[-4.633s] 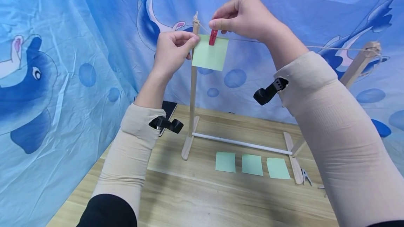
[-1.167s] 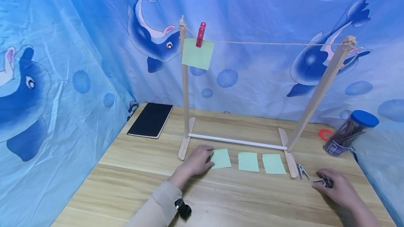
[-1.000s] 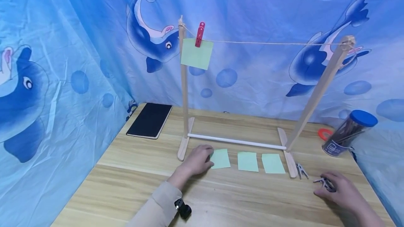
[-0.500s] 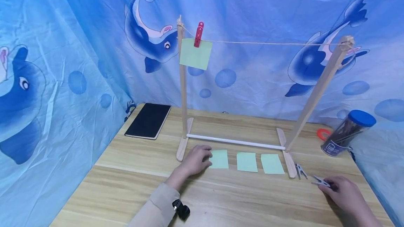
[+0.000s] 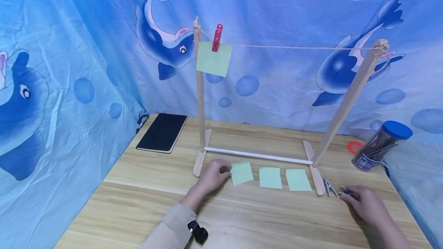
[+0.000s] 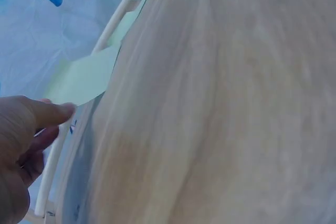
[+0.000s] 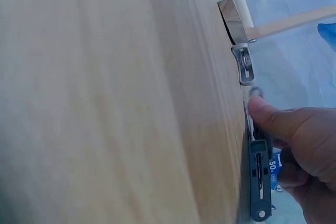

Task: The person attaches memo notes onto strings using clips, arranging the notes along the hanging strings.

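Head view: just in front of the wooden stand point(image 5: 200, 103), the left hand point(image 5: 212, 176) pinches the near-left edge of the leftmost green sticky note point(image 5: 242, 173), which looks very light, limp and easily creased, so an edge or corner seems the best hold. Right of the stand, the right hand point(image 5: 367, 202) holds a gray spring clothespin point(image 5: 347, 191) between thumb and fingers; it should be light but stiff, best squeezed at its handle ends.
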The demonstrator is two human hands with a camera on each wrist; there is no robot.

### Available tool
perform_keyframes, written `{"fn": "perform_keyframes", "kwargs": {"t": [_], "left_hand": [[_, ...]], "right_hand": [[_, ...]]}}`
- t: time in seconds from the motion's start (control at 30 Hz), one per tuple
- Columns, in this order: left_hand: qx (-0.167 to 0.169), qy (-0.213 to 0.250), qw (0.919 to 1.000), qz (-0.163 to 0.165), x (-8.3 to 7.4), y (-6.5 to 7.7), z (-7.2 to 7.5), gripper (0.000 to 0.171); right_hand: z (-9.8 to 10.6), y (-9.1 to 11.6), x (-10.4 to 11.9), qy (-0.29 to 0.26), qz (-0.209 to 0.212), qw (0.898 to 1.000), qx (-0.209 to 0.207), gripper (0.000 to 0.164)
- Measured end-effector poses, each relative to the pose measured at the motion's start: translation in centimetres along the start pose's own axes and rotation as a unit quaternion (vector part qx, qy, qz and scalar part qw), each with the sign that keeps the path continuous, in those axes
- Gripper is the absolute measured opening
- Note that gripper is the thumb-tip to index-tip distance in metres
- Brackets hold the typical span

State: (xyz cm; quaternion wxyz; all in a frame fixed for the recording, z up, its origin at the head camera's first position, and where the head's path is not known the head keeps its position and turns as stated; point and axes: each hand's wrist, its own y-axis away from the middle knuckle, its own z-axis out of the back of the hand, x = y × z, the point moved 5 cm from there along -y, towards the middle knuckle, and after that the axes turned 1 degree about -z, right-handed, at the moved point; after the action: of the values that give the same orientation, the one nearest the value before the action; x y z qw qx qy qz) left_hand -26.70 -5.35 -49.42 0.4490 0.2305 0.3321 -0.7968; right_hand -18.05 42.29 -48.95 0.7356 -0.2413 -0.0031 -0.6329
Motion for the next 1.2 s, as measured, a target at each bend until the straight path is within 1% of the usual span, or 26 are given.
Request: {"fn": "perform_keyframes", "kwargs": {"t": [0.07, 0.13, 0.2, 0.27, 0.33, 0.4, 0.5, 0.53, 0.6, 0.67, 0.73, 0.9, 0.97, 1.07, 1.2], "left_hand": [[-0.032, 0.026, 0.9992, 0.004, 0.0, 0.1, 0.2, 0.011], [-0.054, 0.051, 0.9972, 0.011, -0.1, 0.1, 0.4, 0.010], [-0.067, 0.082, 0.9942, 0.023, -0.2, 0.2, 0.6, 0.010], [-0.072, 0.118, 0.9894, 0.044, -0.4, 0.2, 0.8, 0.008], [-0.078, 0.148, 0.9835, 0.068, -0.5, 0.1, 1.1, 0.006], [-0.091, 0.170, 0.9769, 0.091, -0.6, 0.0, 1.4, 0.007], [-0.120, 0.199, 0.9667, 0.107, -1.1, -0.5, 2.1, 0.008], [-0.130, 0.211, 0.9627, 0.110, -1.2, -0.6, 2.3, 0.010], [-0.136, 0.243, 0.9537, 0.114, -1.6, -1.0, 2.9, 0.015], [-0.136, 0.276, 0.9443, 0.115, -2.1, -1.5, 3.6, 0.020], [-0.126, 0.309, 0.9359, 0.113, -2.7, -2.0, 4.4, 0.022], [-0.090, 0.382, 0.9146, 0.097, -4.5, -3.1, 6.3, 0.017], [-0.082, 0.405, 0.9057, 0.093, -5.1, -3.5, 7.0, 0.016], [-0.084, 0.420, 0.9003, 0.077, -5.8, -4.0, 8.1, 0.019], [-0.096, 0.433, 0.8950, 0.051, -6.6, -4.6, 9.5, 0.023]], "right_hand": [[0.0, 0.1, -0.2, -0.005, -0.032, 0.999, 0.004, 0.027], [0.2, 0.2, -0.5, -0.013, -0.068, 0.998, 0.006, 0.028], [0.5, 0.4, -0.7, -0.022, -0.098, 0.995, -0.001, 0.031], [0.8, 0.6, -0.8, -0.033, -0.115, 0.993, -0.016, 0.036], [1.1, 0.7, -0.8, -0.041, -0.119, 0.992, -0.033, 0.039], [1.3, 0.7, -0.7, -0.050, -0.116, 0.991, -0.047, 0.041], [1.4, 0.6, -0.3, -0.063, -0.101, 0.990, -0.070, 0.038], [1.6, 0.6, -0.1, -0.067, -0.092, 0.990, -0.084, 0.036], [2.1, 0.4, 0.3, -0.077, -0.067, 0.988, -0.119, 0.032], [2.6, 0.2, 0.7, -0.081, -0.048, 0.984, -0.153, 0.030], [3.1, -0.1, 1.0, -0.087, -0.039, 0.979, -0.178, 0.031], [3.6, -0.9, 1.6, -0.104, -0.062, 0.974, -0.192, 0.034], [3.8, -1.2, 2.0, -0.116, -0.069, 0.972, -0.193, 0.034], [4.0, -1.8, 2.8, -0.136, -0.063, 0.969, -0.197, 0.033], [4.5, -2.8, 4.1, -0.169, -0.040, 0.965, -0.197, 0.031]]}}
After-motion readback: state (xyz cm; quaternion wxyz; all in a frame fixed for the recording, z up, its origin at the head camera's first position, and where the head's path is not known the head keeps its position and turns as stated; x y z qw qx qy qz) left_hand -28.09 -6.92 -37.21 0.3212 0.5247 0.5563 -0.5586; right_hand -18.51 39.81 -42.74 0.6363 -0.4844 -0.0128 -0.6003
